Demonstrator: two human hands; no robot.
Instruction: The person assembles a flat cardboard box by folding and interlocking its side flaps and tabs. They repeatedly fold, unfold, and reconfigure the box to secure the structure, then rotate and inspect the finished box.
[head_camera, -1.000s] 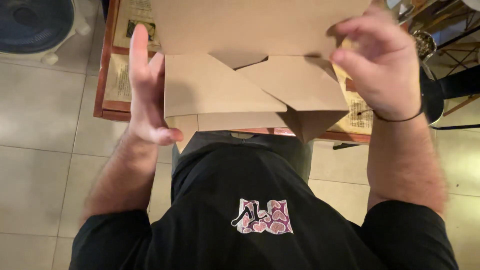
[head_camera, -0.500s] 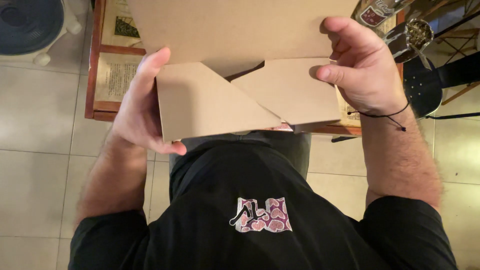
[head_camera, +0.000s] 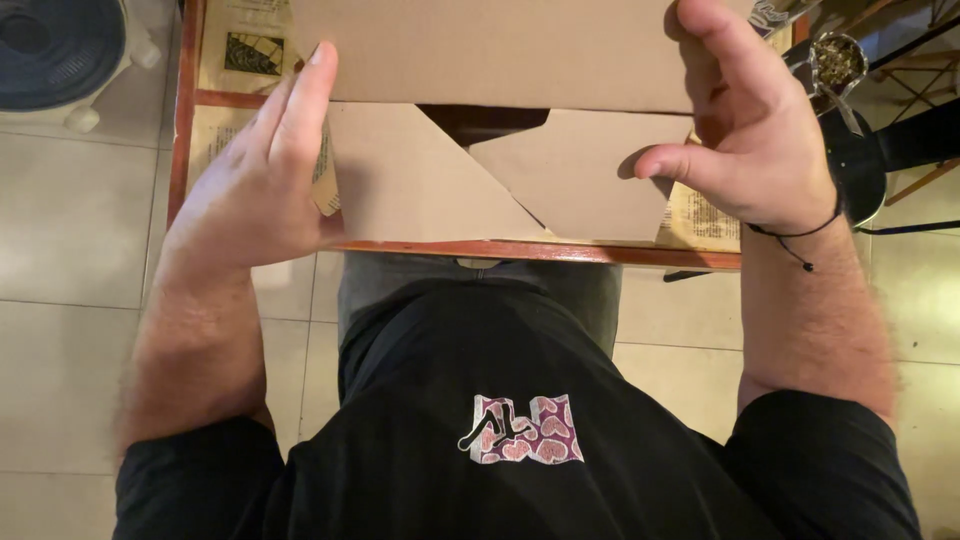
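Note:
A brown cardboard box (head_camera: 500, 50) stands on a red-framed table (head_camera: 540, 252) in front of me, its two near flaps (head_camera: 420, 185) folded flat and meeting in the middle. My left hand (head_camera: 255, 175) presses flat against the box's left side and left flap, fingers straight. My right hand (head_camera: 745, 125) holds the box's right edge, thumb resting on the right flap (head_camera: 580, 175). A black cord runs around my right wrist.
Printed paper sheets (head_camera: 240, 50) lie under the tabletop's surface. A round blue fan (head_camera: 50, 45) stands on the tiled floor at the far left. A black stool (head_camera: 860, 165) and a small jar (head_camera: 835, 60) are at the right.
The two box flaps have been pressed down flat and the box lowered onto the table. Both hands moved down and in against its sides.

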